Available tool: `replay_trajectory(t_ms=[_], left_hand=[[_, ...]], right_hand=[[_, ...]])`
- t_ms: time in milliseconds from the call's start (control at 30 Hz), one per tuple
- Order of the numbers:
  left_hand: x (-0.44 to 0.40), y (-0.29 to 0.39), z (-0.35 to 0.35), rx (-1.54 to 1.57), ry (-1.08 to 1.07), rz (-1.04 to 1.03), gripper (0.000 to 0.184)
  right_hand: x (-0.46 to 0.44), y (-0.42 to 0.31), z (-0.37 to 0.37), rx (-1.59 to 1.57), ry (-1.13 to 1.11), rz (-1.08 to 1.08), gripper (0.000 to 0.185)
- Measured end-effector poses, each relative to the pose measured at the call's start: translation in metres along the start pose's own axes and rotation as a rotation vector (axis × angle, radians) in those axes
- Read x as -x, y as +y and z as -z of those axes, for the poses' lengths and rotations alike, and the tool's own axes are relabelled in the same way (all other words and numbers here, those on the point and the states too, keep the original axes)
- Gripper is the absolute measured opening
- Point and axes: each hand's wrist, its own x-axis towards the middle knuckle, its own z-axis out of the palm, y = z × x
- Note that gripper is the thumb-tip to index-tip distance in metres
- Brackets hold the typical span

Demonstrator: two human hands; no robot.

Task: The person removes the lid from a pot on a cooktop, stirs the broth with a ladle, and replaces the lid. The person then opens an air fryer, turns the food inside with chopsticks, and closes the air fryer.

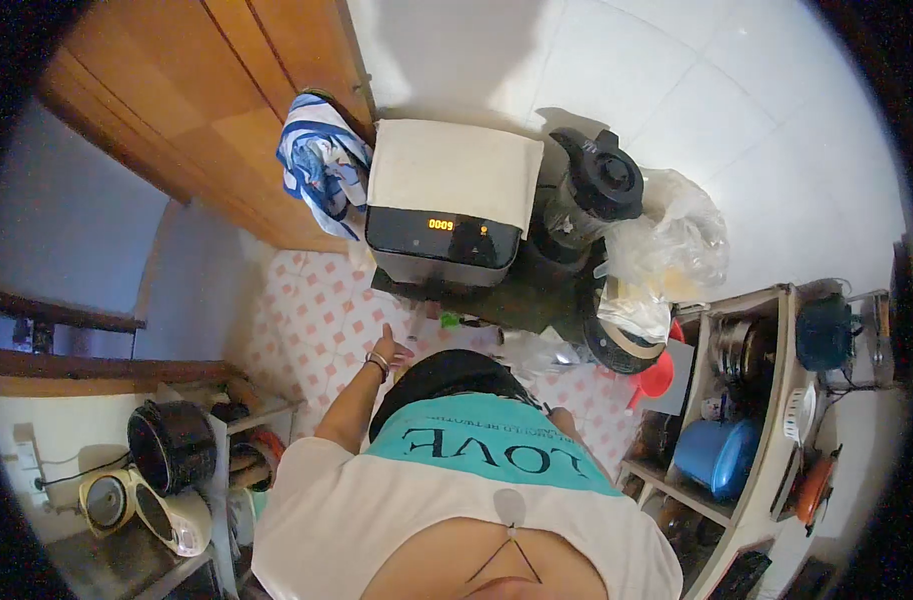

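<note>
My left hand [393,350] hangs low beside my body with its fingers apart and nothing in it; bracelets circle the wrist. Ahead of it stands a black appliance [442,240] with a lit display reading 0009 and a beige cloth [455,175] over its top. My right forearm [583,436] shows only in part at my other side, and the fingers there are hidden. To the appliance's right is a clear jug with a black lid [609,175] on a dark base.
A blue-and-white cloth [322,155] hangs by the wooden door [192,110]. Right of the jug lie a plastic bag [667,240] and a red dipper [653,378]. Shelves at right hold a blue container [717,455]; a black pot [172,445] stands at left.
</note>
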Motion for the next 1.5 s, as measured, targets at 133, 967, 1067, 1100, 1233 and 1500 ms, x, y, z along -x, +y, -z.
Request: replay_trajectory(t_ms=[133,967,1067,1100,1233,1500], left_hand=[[-0.075,-0.06,0.053,-0.647,0.022,-0.429,0.045],[0.069,0.397,0.072,-0.905,1.146,-0.605,0.041],[0.082,0.398,0.079,-1.042,1.082,-0.526,0.04],[0.083,0.399,0.084,-1.111,1.071,-0.517,0.04],[0.101,0.404,0.087,-1.284,0.988,-0.465,0.04],[0.096,0.413,0.092,-1.409,0.96,-0.372,0.044]], right_hand=[[0.008,-0.03,0.048,-0.009,-0.161,-0.037,0.024],[0.009,0.031,-0.043,-0.02,-0.032,-0.053,0.04],[0.002,0.053,-0.072,0.024,-0.086,-0.043,0.045],[-0.002,0.055,-0.079,0.039,-0.099,-0.088,0.047],[0.008,0.027,-0.041,-0.063,-0.119,-0.149,0.042],[0.003,-0.034,0.046,0.014,-0.056,-0.159,0.028]])
